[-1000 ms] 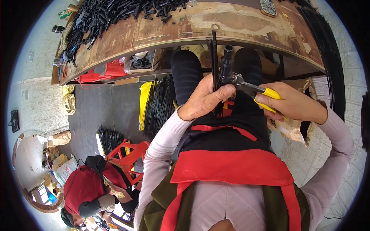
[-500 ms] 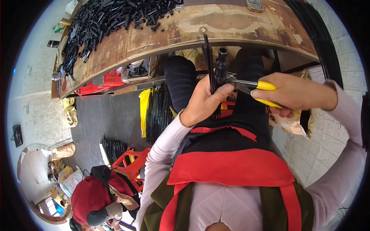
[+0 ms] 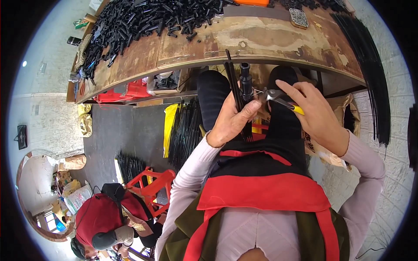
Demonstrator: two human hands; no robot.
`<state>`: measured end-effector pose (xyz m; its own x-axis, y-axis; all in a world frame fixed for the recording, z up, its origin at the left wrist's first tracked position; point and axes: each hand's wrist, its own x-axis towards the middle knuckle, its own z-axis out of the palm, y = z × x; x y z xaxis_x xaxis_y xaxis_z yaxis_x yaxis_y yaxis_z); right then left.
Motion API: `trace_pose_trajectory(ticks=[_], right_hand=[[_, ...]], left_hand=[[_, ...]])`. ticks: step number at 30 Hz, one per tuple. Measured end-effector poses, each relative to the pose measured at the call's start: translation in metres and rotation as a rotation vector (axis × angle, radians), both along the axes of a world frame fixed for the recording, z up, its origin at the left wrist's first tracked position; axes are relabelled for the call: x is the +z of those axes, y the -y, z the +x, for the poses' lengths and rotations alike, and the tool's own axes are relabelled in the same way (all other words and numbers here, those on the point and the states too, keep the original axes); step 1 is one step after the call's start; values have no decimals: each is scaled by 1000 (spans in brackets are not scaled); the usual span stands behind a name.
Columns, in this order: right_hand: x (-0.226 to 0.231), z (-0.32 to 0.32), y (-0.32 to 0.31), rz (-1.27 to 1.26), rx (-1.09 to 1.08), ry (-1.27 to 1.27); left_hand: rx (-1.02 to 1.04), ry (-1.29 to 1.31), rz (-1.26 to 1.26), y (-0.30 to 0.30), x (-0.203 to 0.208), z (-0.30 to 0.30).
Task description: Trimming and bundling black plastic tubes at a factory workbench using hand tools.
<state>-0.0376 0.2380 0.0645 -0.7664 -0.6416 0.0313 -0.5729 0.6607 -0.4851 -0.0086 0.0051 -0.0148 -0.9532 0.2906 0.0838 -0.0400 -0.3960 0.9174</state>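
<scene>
My left hand [image 3: 233,119] is closed around several thin black rods [image 3: 232,78] and a black tubular fitting [image 3: 246,81], which stand roughly upright above my lap. A bit of thin pale wire [image 3: 260,91] sticks out to the right of the fitting. The jaws of the yellow-handled pliers [image 3: 278,96] are at that wire; whether they grip it is too small to tell. My right hand [image 3: 317,113] holds the pliers by the handles, its palm hiding most of them and its index finger stretched out.
A wooden bench [image 3: 270,39] spans ahead, with a heap of small black tubular parts [image 3: 143,26] and a grey speckled block [image 3: 298,18]. Black rods [image 3: 370,78] hang off its right end. Left are more rods [image 3: 185,132], a red stool [image 3: 152,187] and another person [image 3: 104,217].
My right hand has turned and moved left, now with the index finger raised and the pliers angled down to the right. My left hand keeps its hold. The whole view has shifted slightly.
</scene>
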Motion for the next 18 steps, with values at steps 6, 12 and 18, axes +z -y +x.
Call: trace_pose_trajectory(ticks=[6,12,18], right_hand=[[-6,-3,-1,59,10,-307],[-7,-2,0,36,9,-345],[-3,-2,-1,111,7,-420]], left_hand=[[34,29,-43,-9,14,3],[24,77,-17,-10,11,7],[25,59,-55,-10,6,8]])
